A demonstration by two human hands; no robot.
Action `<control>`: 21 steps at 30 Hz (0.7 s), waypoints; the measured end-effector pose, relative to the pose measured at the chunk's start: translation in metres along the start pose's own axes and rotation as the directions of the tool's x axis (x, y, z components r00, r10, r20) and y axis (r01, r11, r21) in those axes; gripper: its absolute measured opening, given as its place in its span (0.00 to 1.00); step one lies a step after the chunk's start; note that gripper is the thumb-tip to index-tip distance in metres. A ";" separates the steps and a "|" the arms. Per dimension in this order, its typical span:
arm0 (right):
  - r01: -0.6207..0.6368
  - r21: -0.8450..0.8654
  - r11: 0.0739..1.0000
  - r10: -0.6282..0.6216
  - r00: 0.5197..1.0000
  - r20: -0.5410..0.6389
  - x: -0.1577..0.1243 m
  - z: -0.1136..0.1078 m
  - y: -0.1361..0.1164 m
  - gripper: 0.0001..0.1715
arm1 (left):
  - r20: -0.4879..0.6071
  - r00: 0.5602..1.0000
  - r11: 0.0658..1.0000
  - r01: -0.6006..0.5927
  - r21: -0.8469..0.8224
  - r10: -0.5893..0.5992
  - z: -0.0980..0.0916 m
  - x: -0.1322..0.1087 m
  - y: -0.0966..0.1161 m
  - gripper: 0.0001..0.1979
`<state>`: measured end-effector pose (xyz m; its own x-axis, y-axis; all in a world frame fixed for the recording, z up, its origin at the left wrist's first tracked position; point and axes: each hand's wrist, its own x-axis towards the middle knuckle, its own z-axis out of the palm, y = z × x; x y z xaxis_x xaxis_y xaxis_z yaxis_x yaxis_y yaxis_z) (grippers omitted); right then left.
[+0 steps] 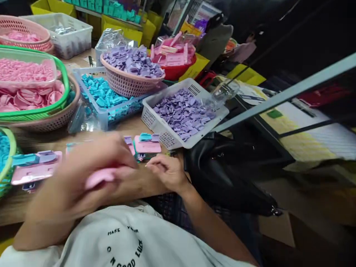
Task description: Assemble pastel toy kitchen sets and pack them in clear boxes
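Note:
My left hand (108, 159), smeared by motion, is closed around a smooth pink plastic piece (100, 178) above the front of the table. To its right, my right hand (169, 172) has its fingers curled together by the table edge; whatever they may pinch is too small to name. Just beyond my hands stands a pink plastic assembly (147, 145) with blue and lilac clips on top. Another pink assembly (37, 168), with similar clips, is at the left. More of these are partly hidden behind my left hand.
Behind are a white basket of purple parts (160, 128), a blue tray (101, 115) of blue parts, a pink basket (130, 84) heaped with lilac parts, and a green-rimmed basket (66, 85) of pink parts. A black bag (222, 163) and a metal bar (292, 89) are at the right.

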<state>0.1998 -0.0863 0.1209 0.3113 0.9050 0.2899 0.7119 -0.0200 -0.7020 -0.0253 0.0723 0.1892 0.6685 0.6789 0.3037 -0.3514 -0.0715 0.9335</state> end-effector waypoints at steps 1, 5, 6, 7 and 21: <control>-0.022 -0.014 1.000 0.023 0.999 0.037 -0.018 0.009 0.023 0.14 | 0.339 0.940 0.971 -0.051 0.233 -0.032 0.018 -0.002 -0.021 0.04; -0.075 -0.096 0.993 0.076 0.997 0.004 -0.052 0.040 0.084 0.16 | 0.591 0.783 0.537 -0.418 0.732 -0.196 0.066 -0.017 -0.126 0.09; -0.066 -0.124 0.990 0.064 0.998 -0.021 -0.054 0.044 0.093 0.15 | 0.590 0.774 0.427 -0.464 0.776 -0.230 0.071 -0.020 -0.147 0.11; -0.049 -0.148 0.988 0.043 0.998 -0.046 -0.056 0.045 0.099 0.13 | 0.589 0.771 0.342 -0.501 0.795 -0.242 0.074 -0.022 -0.164 0.13; 0.071 0.064 0.995 -0.065 0.993 -0.097 -0.072 0.040 0.117 0.13 | 0.290 0.957 0.178 -0.279 0.943 -0.034 0.085 -0.051 -0.173 0.13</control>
<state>0.2355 -0.1372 -0.0082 0.3243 0.8588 0.3965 0.6902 0.0719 -0.7201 0.0574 -0.0120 0.0283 0.8411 0.4403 0.3142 0.3691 -0.8918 0.2617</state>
